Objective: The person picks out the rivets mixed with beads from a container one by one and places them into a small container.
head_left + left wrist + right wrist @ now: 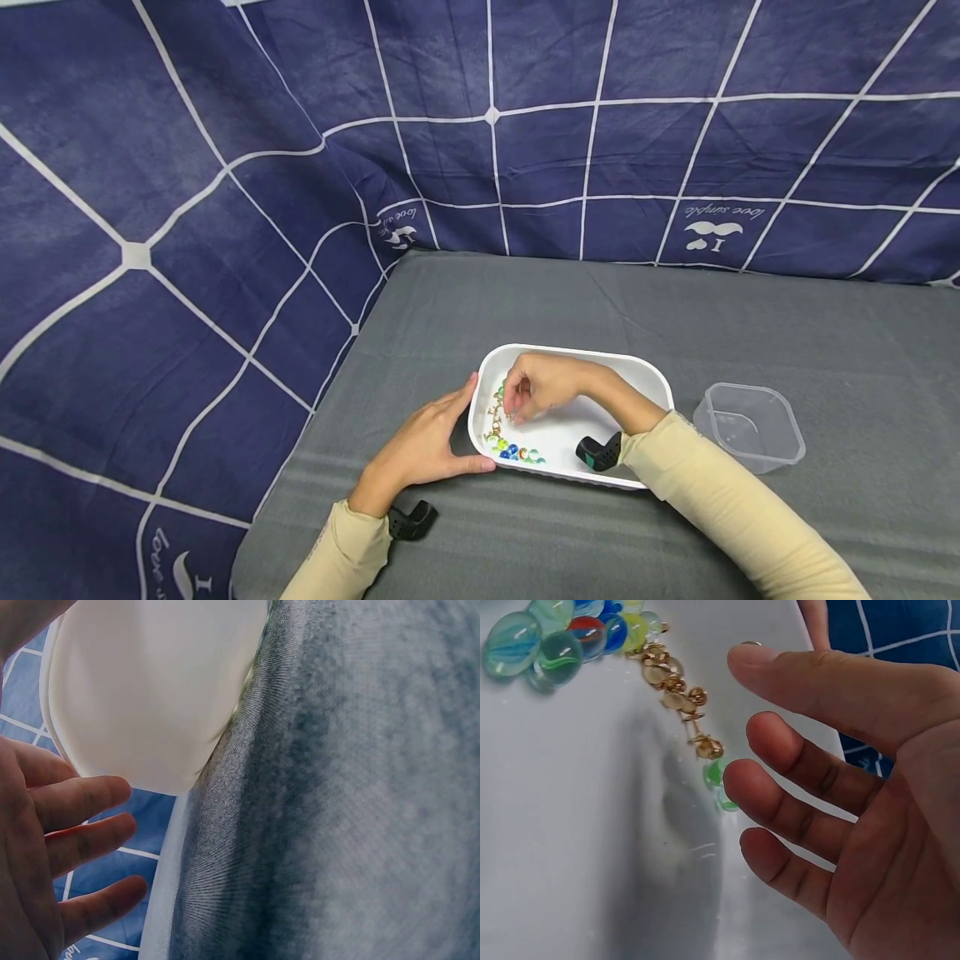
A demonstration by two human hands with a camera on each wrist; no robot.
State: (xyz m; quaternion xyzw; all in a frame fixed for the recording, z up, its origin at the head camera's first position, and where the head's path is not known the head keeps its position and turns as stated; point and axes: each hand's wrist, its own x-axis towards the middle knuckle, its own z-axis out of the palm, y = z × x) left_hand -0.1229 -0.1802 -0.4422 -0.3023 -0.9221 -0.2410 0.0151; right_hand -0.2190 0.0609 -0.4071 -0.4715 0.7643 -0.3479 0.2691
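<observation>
My right hand (pixel 551 382), inside the white tray (pixel 566 429), is narrowed to a thumb-and-finger pinch; the brass-coloured edge at the thumb tip is apparently a tack (pixel 751 643). Further tacks (pixel 673 700) lie loose along the tray's left wall, between glass marbles (pixel 558 655) clustered at the near left corner and a green pair at the row's far end. My left hand (pixel 423 442), fingers spread and extended, touches the tray's outside around that corner. Handling, as judged: each tack should prove light, stiff and smooth, best taken by its head's edge, the point kept off the skin; the marbles, slippery and apt to roll, suit opposed fingertips. A clear container (pixel 750 433) stands right of the tray on the table (pixel 465 304).
</observation>
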